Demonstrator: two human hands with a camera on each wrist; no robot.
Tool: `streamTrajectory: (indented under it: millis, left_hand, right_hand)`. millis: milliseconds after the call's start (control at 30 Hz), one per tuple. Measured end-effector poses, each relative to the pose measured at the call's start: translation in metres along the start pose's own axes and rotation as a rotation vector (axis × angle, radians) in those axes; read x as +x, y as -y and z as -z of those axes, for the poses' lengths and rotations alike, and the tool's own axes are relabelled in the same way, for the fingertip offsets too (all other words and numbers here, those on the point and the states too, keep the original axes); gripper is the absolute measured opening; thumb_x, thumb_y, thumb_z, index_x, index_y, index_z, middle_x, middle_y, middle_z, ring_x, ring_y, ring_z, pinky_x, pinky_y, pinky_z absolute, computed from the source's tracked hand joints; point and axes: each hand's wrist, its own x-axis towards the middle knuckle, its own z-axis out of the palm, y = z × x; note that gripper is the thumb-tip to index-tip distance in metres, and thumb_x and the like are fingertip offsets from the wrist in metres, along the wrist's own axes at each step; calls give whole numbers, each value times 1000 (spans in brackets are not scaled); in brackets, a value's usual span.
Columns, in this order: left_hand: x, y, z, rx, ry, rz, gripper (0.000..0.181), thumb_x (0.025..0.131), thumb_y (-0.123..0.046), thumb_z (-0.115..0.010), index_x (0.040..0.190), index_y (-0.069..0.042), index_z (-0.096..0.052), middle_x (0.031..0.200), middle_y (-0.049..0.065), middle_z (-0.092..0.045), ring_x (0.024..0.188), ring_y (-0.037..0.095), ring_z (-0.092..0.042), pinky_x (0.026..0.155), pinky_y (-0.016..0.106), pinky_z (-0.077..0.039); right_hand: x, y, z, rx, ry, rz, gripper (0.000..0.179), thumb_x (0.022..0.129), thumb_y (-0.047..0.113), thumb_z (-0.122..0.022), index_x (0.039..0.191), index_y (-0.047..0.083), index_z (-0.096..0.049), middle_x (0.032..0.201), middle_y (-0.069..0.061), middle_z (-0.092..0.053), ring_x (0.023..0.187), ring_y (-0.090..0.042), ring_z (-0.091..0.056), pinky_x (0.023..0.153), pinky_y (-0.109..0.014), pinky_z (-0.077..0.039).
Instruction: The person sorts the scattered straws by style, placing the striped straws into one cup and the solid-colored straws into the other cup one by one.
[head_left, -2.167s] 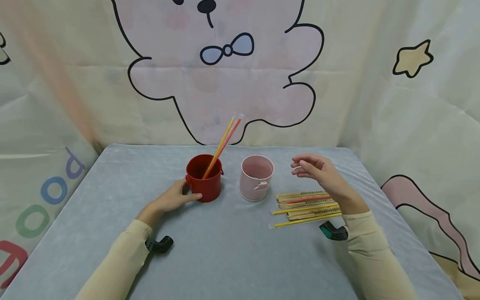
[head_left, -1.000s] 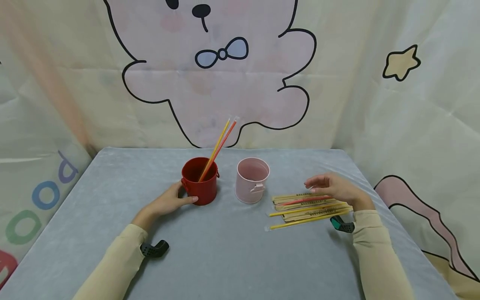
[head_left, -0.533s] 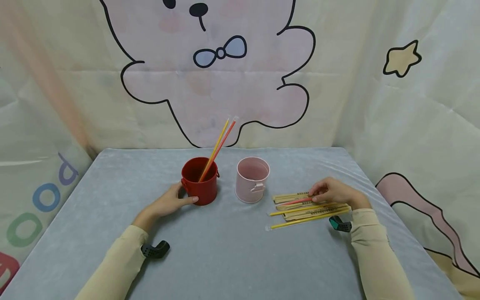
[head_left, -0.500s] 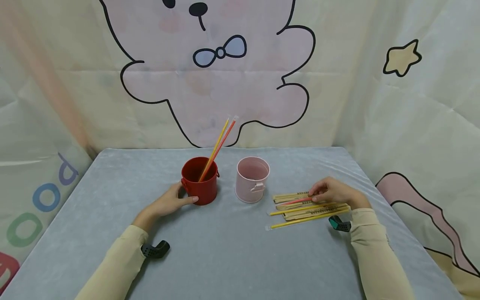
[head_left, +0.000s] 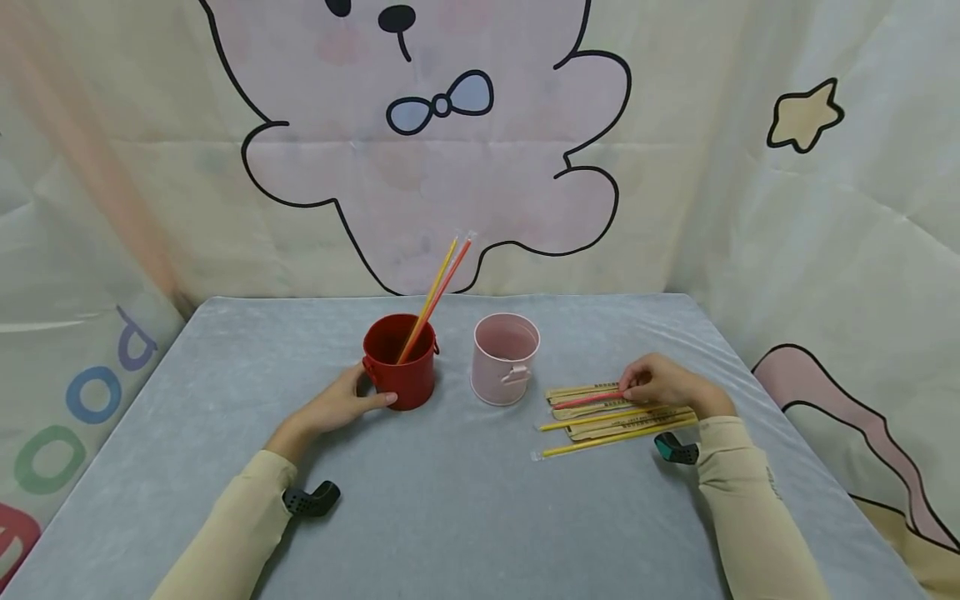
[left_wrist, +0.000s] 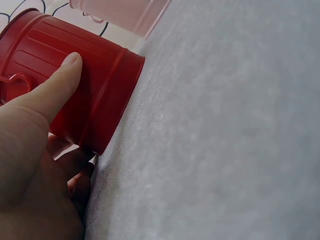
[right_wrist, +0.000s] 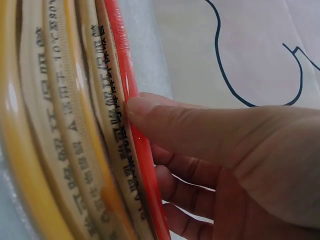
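Note:
My left hand (head_left: 337, 407) holds a small red metal bucket (head_left: 411, 387) at its left side, with the thumb across the front of its wall (left_wrist: 107, 60) and the other fingers behind. A yellow straw (head_left: 433, 298) and a red straw (head_left: 450, 282), both in clear wrappers, lean to the right inside it. At the right, my right hand (head_left: 663, 385) pinches another wrapped red straw (head_left: 587, 402) between thumb and fingers. That straw (right_wrist: 131, 80) lies along the edge of several slim paper packets (right_wrist: 117, 112) with printed characters, in the right wrist view.
A pale pink bucket (head_left: 498, 379) stands between the red bucket and the packets. Wrapped yellow straws (head_left: 585, 448) lie among and in front of the packets. Blue-grey cloth (head_left: 480, 508) covers the table, and a printed curtain (head_left: 697, 167) hangs behind.
My right hand has come down from above the packets and taken hold of the red straw. The left hand stays on the red bucket. The head view has shifted slightly.

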Motion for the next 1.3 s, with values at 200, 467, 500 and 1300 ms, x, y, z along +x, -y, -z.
streamTrajectory:
  millis: [200, 467, 500, 1300]
  left_hand:
    - [0, 1, -1, -1, 0, -3, 71, 89, -31, -69, 148, -15, -33, 154, 8, -37, 147, 34, -24, 119, 64, -18]
    - [-1, 3, -6, 2, 5, 3, 71, 88, -33, -69, 147, -15, -34, 153, 8, -38, 146, 34, -26, 118, 64, -21]
    - [-1, 3, -6, -1, 2, -1, 71, 88, -32, -69, 147, -15, -34, 152, 8, -39, 146, 34, -27, 118, 63, -21]
    - [-1, -1, -3, 14, -11, 5, 71, 89, -32, -69, 148, -16, -32, 155, 8, -35, 147, 35, -24, 118, 64, -21]
  right_hand:
    - [-6, 3, 3, 10, -34, 11, 9, 89, 8, -66, 91, 0, -69, 85, -16, -70, 71, -6, -55, 64, -21, -47]
    - [-14, 7, 5, -30, -153, -25, 12, 92, 8, -63, 95, -3, -64, 89, -16, -67, 76, -8, -58, 68, -19, -49]
    - [-14, 8, 6, -30, -171, -25, 12, 93, 8, -62, 95, -4, -63, 88, -16, -67, 77, -8, -58, 68, -19, -49]
    - [-10, 28, 24, 756, -674, 239, 20, 96, 6, -56, 113, 12, -63, 88, 8, -65, 79, -4, -63, 71, -14, -53]
